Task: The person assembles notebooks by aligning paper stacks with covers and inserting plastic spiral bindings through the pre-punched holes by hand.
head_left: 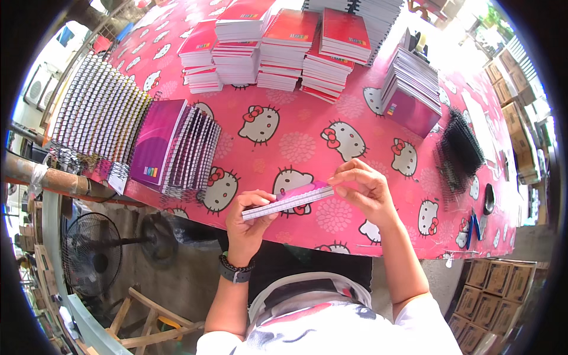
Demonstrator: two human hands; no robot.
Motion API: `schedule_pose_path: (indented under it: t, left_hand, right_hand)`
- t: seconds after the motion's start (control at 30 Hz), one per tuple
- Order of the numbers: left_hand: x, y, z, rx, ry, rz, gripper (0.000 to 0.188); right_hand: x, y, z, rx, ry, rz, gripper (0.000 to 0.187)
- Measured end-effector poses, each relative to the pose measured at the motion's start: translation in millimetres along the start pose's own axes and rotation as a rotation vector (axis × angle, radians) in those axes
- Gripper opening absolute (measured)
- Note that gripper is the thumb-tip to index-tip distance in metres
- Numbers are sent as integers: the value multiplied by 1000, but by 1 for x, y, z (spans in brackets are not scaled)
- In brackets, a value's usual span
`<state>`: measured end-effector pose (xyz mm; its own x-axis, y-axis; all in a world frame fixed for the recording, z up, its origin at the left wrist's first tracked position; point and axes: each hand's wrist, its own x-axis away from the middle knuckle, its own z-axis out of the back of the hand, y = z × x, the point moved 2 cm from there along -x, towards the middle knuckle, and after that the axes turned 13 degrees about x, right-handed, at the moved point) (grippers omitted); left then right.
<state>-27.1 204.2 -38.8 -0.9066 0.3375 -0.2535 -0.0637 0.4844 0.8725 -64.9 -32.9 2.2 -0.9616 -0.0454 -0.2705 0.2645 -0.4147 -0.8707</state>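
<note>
A small, thin notebook (290, 202) is in the left fingers (256, 197), which pinch one end. The other end is right by the right fingers (357, 176). It has a purple top and white page edges, with little dots in a row. It sits aslant.

A dark grey buckled strap (236, 274) circles the left hand's (245, 229) wrist. Handward of the strap sits a dark bracelet (225, 258); to its right, a white, short-sleeved, pink-printed shirt (349, 332).
</note>
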Motion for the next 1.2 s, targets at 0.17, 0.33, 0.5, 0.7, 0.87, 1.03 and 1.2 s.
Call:
schedule_pose_path:
  t: [0.17, 0.33, 0.5, 0.7, 0.87, 1.03, 1.2]
  left_hand:
    - [-1, 0, 0, -37, -11, -24, 24]
    - [-1, 0, 2, -44, -31, -26, 24]
    - [-1, 0, 1, -38, -36, -31, 23]
    - [-2, 0, 1, -41, -30, -35, 23]
    - [-2, 1, -1, -48, -36, -35, 23]
    - [-2, 2, 0, -34, -27, -23, 24]
    - [-2, 2, 0, -34, -20, -24, 24]
  right_hand:
    - [-1, -10, -7, -13, 61, -32, 27]
    - [0, -11, -6, 102, 76, 41, 29]
    - [3, -11, -7, 75, 53, 64, 32]
    - [2, -14, -6, 153, 22, 120, 35]
    - [0, -19, -5, 254, 18, 120, 45]
    - [-5, -24, -6, 445, 11, 221, 51]
    - [-4, -19, -6, 442, -10, 177, 50]
